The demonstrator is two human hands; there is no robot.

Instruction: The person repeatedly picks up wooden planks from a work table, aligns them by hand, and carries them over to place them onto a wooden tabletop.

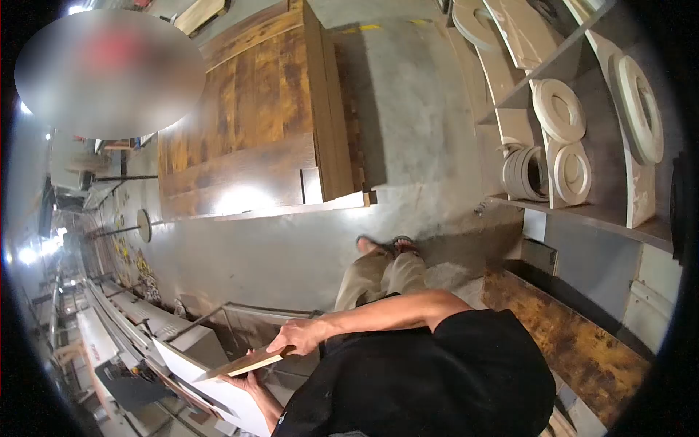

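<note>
A narrow light-brown wooden piece (244,364) with a pointed far end lies across both hands at the lower left. My right hand (297,336) is closed on its near end, with the arm stretched across in front of my black shirt. Below the piece, my left hand (249,382) supports it, its thumb showing above the edge and its fingers partly hidden. A white panel (233,400) lies beneath and beside my left hand.
A large stack of brown wood-grain panels (255,138) stands ahead. Shelves (582,207) with pale rings (559,109) are at the right. A machine with rails (116,313) is at the left. A blurred person (109,73) stands at the upper left.
</note>
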